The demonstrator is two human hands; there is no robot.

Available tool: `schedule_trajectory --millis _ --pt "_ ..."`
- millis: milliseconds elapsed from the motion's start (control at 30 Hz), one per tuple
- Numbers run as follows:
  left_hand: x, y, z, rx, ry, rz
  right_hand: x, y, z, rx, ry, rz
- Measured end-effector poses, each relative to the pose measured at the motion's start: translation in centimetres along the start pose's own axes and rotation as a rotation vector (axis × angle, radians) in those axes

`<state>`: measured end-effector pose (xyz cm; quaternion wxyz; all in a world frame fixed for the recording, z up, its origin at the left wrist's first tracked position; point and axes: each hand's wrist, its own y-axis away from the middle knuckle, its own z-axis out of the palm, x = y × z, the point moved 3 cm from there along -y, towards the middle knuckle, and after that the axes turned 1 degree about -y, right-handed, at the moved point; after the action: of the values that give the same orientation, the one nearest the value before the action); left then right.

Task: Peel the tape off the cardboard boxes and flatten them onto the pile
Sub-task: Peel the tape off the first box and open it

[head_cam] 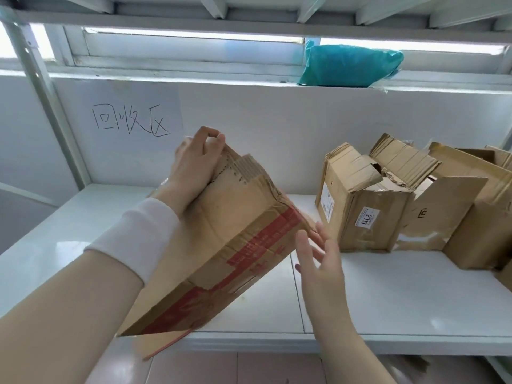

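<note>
A stack of flattened cardboard [221, 234] with red printed tape along one side stands tilted on its edge above the white shelf [401, 295]. My left hand [194, 164] grips its top corner, fingers curled over the edge. To the right of the stack, my right hand [318, 253] hovers open with fingers spread, close to its lower right corner; I cannot tell whether it touches it. An unflattened box [365, 206] with a white label and torn taped flaps sits on the shelf to the right.
More opened boxes [465, 212] crowd the shelf's right end. A paper sign [130, 120] hangs on the back wall. A teal bag [349, 65] lies on the window ledge above. A shelf post [47, 87] rises at the left.
</note>
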<state>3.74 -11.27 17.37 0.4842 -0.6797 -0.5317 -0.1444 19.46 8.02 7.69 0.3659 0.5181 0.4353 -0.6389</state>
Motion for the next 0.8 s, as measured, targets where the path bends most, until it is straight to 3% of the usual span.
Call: schedule_trajectory --millis 67,133,200,267,367,533,633,733,800 --pt "0.8 -0.2 0.8 0.046 -0.036 -0.009 -0.2 0.0 2.8 -0.089 0.011 0.048" --pt "1.7 -0.2 1.6 -0.024 0.0 0.068 0.3 -1.3 4.1 -0.068 -0.001 0.063" --pt "2.1 0.5 1.3 -0.207 -0.013 0.161 0.8 -3.0 4.0 -0.039 -0.073 0.08" --pt "1.4 1.6 0.3 -0.391 -0.175 0.196 1.2 -4.3 3.4 -0.06 -0.145 0.107" --pt "-0.9 3.1 -0.8 -0.616 -0.492 0.068 1.9 -5.6 3.6 -0.128 -0.178 0.125" --pt "-2.3 3.7 -0.8 -0.543 -0.393 0.073 2.6 -6.2 5.0 -0.21 0.014 0.099" --pt "-2.4 3.0 -1.4 -0.508 -0.264 0.033 2.0 -5.9 5.0 -0.205 0.342 -0.063" --pt "-1.4 2.1 -2.9 -0.478 -0.121 -0.004 -0.1 -5.1 5.5 -0.266 0.807 -0.525" --pt "-0.3 1.2 -4.5 -0.427 -0.206 0.017 -1.4 -5.3 6.4 -0.418 1.017 -0.77"
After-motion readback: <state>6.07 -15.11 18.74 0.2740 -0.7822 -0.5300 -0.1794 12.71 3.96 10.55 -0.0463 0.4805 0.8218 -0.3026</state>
